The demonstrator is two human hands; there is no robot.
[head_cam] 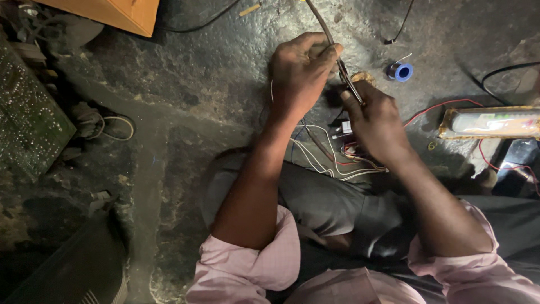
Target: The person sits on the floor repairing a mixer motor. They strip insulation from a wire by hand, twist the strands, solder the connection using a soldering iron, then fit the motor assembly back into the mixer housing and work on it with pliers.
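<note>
While the floor (185,73) lay rough, dark and pitted like worn stone, a thin brown rod (337,59) crossed it at a slant, long and narrow with a darker metal end. The left hand (298,73) curled over the rod's upper part, fingers (323,50) closed around it, wrist bent and forearm running down toward a rolled pink sleeve (247,264). The right hand (377,121) sat just beside it, lower and to the right, knuckles up; its fingers were folded under near the rod's tip, but whether they gripped anything could not be told. Under both hands a tangle of thin white and red wires (337,160) looped over the grey trousers (332,202).

A small blue spool (400,71) stood near the right hand, apart from it. Farther right lay a long yellowish lamp strip (489,123) with a red wire curving off it. A green circuit board (28,118) lay at the left edge, an orange box (121,14) at the top. Between the board and the left arm the floor stayed open.
</note>
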